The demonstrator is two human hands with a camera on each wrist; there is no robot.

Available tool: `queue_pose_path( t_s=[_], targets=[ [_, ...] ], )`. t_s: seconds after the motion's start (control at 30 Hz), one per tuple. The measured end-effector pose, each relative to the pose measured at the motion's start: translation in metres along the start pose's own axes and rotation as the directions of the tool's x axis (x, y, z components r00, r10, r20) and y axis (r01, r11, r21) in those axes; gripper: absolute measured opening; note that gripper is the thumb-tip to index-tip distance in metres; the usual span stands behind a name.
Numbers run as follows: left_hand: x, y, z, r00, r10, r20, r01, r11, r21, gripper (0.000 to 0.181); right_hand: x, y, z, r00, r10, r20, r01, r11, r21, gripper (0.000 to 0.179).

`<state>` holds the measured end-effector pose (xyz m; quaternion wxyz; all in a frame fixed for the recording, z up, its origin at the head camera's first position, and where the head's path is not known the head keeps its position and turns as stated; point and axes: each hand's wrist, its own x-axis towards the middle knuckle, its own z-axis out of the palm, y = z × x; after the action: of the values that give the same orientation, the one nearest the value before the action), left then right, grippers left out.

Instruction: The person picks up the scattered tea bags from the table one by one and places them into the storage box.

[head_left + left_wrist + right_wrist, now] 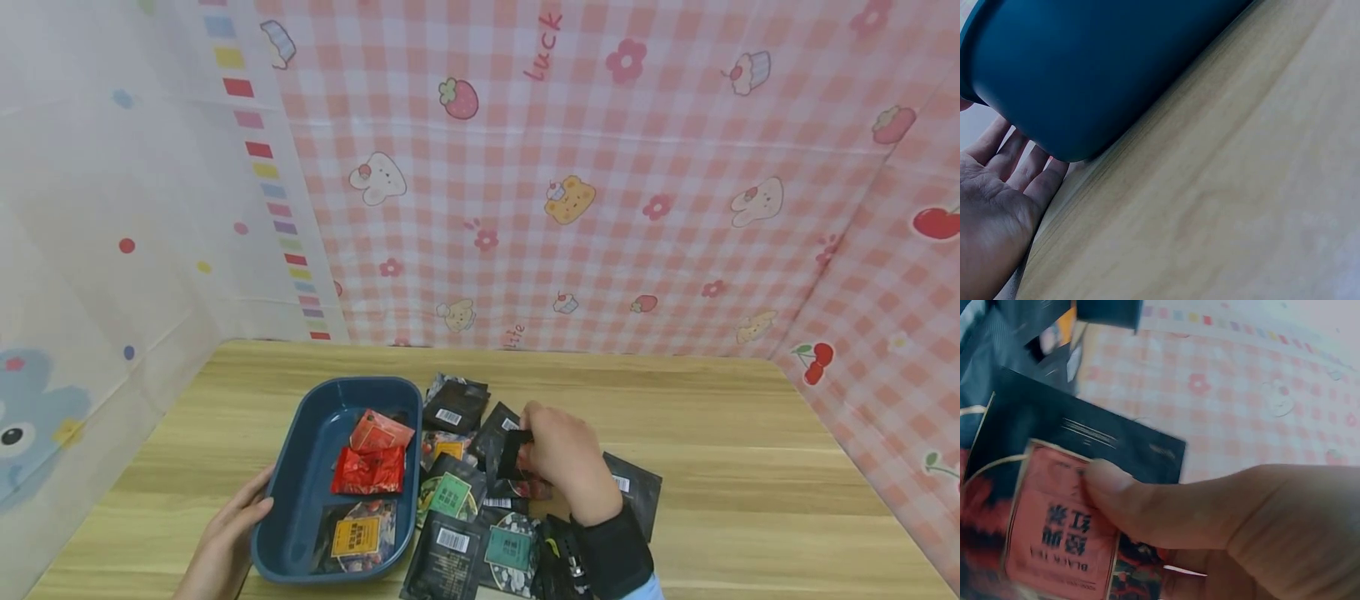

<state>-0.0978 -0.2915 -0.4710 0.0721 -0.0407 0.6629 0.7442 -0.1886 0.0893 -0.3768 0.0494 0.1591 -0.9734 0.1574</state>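
My right hand [564,454] pinches a black tea bag sachet [1063,519] above a pile of sachets. Its pink label reads "BLACK TEA" in the right wrist view, with the thumb lying across the label. My left hand [228,533] touches the outer left wall of a blue plastic box [288,475]; its fingers look fairly straight in the left wrist view. Inside the box lie a pink-labelled packet [379,431], a shiny red packet [367,471] and a sachet with a yellow label [356,536].
Several dark sachets lie right of the box, including one with a green label [450,496] and one with a teal label [508,547]. Another black sachet [637,492] lies beyond my right wrist. Patterned cloth [525,250] rises behind the wooden table [750,467].
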Motion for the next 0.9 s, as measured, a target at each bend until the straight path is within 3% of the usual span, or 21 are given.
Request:
queue_pose_path(
  t_s=[0.2,0.27,0.43,0.67,0.9],
  targets=[
    [-0.001,-0.004,-0.002,0.997,0.055,0.050,-0.053,0.997,-0.048,0.034,-0.002,-0.015,-0.008,0.984,-0.062,-0.165,0.061,0.998,-0.013,0.015],
    [-0.001,-0.004,-0.002,0.998,0.050,0.044,-0.048,0.998,-0.044,0.033,-0.001,-0.022,-0.008,0.963,-0.106,-0.247,0.102,0.994,-0.029,0.014],
    [0.000,-0.003,-0.002,0.998,0.038,0.045,-0.036,0.998,-0.042,0.036,0.010,-0.041,0.000,0.887,-0.240,-0.395,0.228,0.971,-0.076,0.007],
    [0.001,-0.001,-0.002,1.000,-0.018,0.020,0.018,1.000,-0.014,0.042,0.032,-0.074,0.002,0.828,-0.421,-0.370,0.383,0.907,-0.176,0.015],
    [0.001,-0.001,-0.002,1.000,-0.026,0.016,0.026,1.000,-0.010,0.040,0.052,-0.100,0.006,0.734,-0.621,-0.277,0.518,0.774,-0.364,0.008]
  ],
)
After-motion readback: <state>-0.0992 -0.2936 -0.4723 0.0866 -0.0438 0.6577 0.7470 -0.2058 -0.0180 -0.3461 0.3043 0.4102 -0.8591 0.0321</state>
